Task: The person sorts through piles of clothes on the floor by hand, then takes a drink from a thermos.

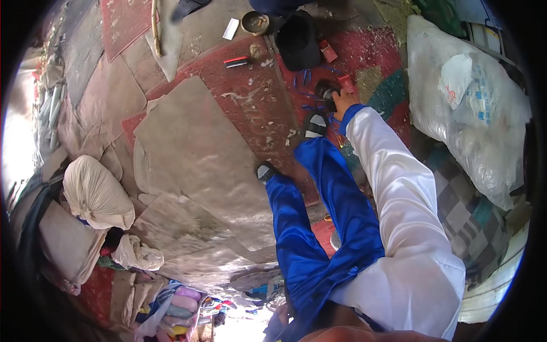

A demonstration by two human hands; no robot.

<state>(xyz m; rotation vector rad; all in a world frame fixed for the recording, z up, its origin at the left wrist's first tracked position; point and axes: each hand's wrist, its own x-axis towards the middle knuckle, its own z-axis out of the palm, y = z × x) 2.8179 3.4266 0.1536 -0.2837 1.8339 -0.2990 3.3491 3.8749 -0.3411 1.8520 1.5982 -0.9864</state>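
My right hand [345, 102], at the end of a white sleeve with a blue cuff, reaches down to the floor at the upper right. Its fingers are bent onto a dark glossy object [326, 91] whose kind I cannot make out. Beside it lie a tangled blue cord [306, 75] and a red packet [347, 84]. Just below are my feet in dark sandals [314, 125]. A dim shape at the bottom edge may be my left hand, but its fingers do not show.
Beyond my hand are a black cap-like item [297, 43], a red box [327, 51] and a round bowl [254, 23]. Cardboard sheets [194, 137] cover the floor. A stuffed clear plastic bag [467, 108] stands right; a tied cloth sack [98, 192] sits left.
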